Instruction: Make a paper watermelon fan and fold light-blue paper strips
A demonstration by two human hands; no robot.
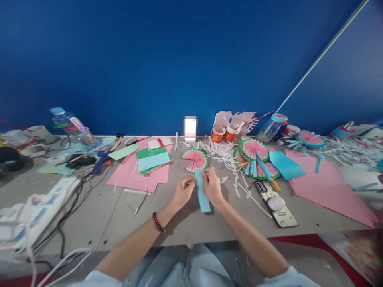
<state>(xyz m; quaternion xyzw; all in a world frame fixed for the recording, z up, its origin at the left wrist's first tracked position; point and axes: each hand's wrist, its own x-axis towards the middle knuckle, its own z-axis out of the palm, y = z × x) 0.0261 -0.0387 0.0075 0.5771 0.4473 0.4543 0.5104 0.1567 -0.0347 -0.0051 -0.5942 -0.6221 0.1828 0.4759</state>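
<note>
A light blue paper strip (pixel 202 197) runs lengthwise toward me over the grey table, its far end between my hands. My right hand (pixel 212 186) pinches the strip's right edge near that far end. My left hand (pixel 184 190), a beaded bracelet on its wrist, has thumb and index finger pressed together at the strip's left edge; whether paper lies between those fingertips I cannot make out. Just beyond the hands lies a pleated pink paper fan (pixel 195 159) with a green rim, spread most of the way round.
Left are pink sheets (pixel 125 173) under green and blue paper, and a power strip (pixel 54 207) with cables. Right are paper scraps (pixel 226 155), stacked fans (pixel 254 150), a phone (pixel 285 217) with a white case on it, and a blue sheet (pixel 287 165). Red cups (pixel 218 134) stand behind.
</note>
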